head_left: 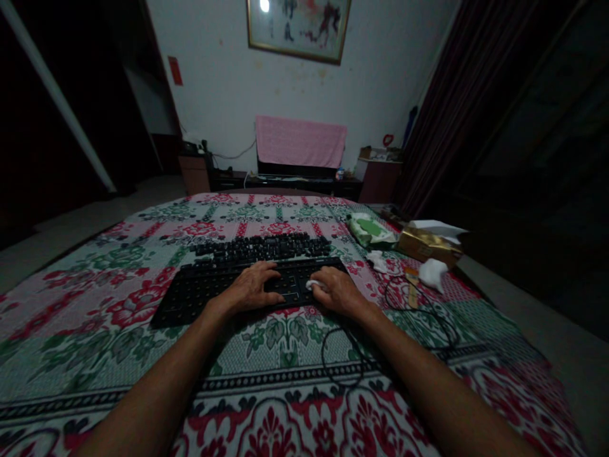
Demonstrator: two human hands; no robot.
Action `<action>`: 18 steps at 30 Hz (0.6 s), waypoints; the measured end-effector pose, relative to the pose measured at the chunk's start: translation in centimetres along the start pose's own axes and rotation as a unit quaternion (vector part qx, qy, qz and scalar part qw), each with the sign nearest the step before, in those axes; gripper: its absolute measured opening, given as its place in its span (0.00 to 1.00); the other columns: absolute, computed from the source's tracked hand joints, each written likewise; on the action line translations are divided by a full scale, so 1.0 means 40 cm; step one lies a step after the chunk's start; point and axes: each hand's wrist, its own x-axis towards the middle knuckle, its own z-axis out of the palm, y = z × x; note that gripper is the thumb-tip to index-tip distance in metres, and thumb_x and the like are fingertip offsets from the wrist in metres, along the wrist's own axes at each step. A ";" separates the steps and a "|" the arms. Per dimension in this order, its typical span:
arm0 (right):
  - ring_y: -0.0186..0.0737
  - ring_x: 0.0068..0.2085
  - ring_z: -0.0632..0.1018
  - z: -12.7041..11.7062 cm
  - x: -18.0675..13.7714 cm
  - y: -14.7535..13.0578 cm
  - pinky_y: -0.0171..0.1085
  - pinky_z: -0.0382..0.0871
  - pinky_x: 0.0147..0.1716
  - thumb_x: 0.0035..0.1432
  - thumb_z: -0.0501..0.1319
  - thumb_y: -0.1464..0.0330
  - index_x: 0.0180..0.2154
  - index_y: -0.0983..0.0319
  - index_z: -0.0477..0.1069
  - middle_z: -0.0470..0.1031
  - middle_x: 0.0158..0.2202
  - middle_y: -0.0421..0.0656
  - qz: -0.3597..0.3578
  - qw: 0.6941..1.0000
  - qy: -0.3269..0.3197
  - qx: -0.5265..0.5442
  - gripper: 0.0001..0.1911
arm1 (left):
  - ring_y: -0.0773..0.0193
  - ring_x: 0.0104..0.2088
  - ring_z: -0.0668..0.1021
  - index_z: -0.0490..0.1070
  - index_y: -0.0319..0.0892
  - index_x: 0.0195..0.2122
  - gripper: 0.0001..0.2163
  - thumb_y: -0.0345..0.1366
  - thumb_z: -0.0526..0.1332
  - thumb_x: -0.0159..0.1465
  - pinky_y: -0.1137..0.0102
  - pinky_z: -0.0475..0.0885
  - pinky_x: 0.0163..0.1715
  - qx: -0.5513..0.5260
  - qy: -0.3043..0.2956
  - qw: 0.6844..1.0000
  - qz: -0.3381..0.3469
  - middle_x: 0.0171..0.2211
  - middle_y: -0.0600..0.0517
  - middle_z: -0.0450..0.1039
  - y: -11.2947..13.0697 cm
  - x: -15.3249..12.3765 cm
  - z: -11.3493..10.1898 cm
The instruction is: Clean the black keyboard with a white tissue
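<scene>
A black keyboard [190, 295] with its keycaps off lies on the patterned tablecloth in front of me, its bare key posts showing. My left hand [254, 285] rests on the middle of it, thumb and fingers apart. Over the keyboard's right part, my right hand [337, 289] is closed on a small white wipe [314, 284], whose folded end shows by the thumb and fingers. Many loose black keycaps [266, 244] lie in a long band just beyond the keyboard. A black cable [328, 365] loops on the cloth near my right forearm.
To the right are a green-and-white wipes pack [371, 230], a gold tissue box [428, 244], crumpled white wads [432, 274] and a small wooden-handled brush [412, 292]. A pink towel [302, 141] hangs by the far wall. The tablecloth [118, 330] covers the table.
</scene>
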 end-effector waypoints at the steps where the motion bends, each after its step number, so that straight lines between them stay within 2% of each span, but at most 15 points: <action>1: 0.37 0.35 0.70 -0.001 0.000 -0.001 0.34 0.59 0.35 0.56 0.54 0.69 0.37 0.63 0.72 0.71 0.32 0.44 0.003 1.000 -0.003 0.000 0.10 | 0.50 0.60 0.59 0.66 0.40 0.53 0.28 0.50 0.60 0.55 0.58 0.56 0.58 -0.002 -0.001 1.000 -0.001 0.61 0.44 0.56 -0.001 0.001 0.001; 7: 0.37 0.34 0.70 -0.001 0.002 0.001 0.34 0.58 0.34 0.56 0.54 0.68 0.37 0.63 0.73 0.72 0.31 0.43 0.010 1.000 -0.011 -0.005 0.11 | 0.52 0.61 0.58 0.66 0.39 0.53 0.27 0.49 0.60 0.55 0.59 0.54 0.59 0.001 0.004 1.000 0.001 0.61 0.43 0.56 -0.001 -0.001 0.001; 18: 0.38 0.35 0.71 0.011 0.001 0.012 0.34 0.58 0.35 0.56 0.53 0.68 0.36 0.63 0.72 0.72 0.31 0.44 0.005 1.000 0.002 0.010 0.10 | 0.53 0.60 0.59 0.66 0.42 0.52 0.27 0.50 0.61 0.54 0.59 0.55 0.58 -0.010 0.009 1.000 -0.006 0.60 0.45 0.56 0.001 -0.002 0.002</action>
